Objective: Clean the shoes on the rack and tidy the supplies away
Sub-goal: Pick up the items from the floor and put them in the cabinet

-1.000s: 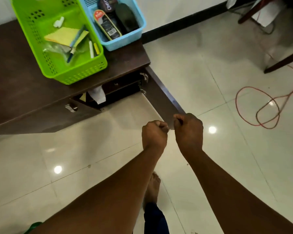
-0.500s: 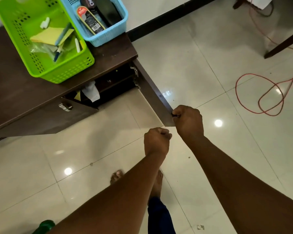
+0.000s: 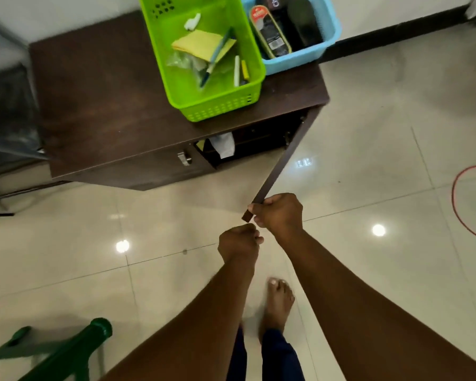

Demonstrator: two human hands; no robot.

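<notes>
On top of the dark wooden cabinet (image 3: 99, 105) sit two baskets, touching: green basket (image 3: 176, 86) with a yellow cloth (image 3: 197, 44), a white scrap, clear plastic and some pens or brushes; blue basket (image 3: 329, 39) to its right at the cabinet's right end, holding a shoe polish pack (image 3: 270, 34) and a dark shoe brush (image 3: 304, 19). Cabinet's right door (image 3: 282, 163) swung open toward the camera; right hand (image 3: 279, 214) grips the door's free edge, fingers curled round it. Left hand (image 3: 239, 243) just below it, closed in a fist; cannot tell if it holds anything. Left door is closed, metal handle (image 3: 184, 158) on it. White cloth (image 3: 223, 144) hangs from the open compartment; no shoes visible inside. Bare foot (image 3: 278, 301) on tiled floor (image 3: 66, 257) in front of cabinet. Red cable (image 3: 456, 204) on floor right of cabinet, green chair part (image 3: 74, 350) at front left.
</notes>
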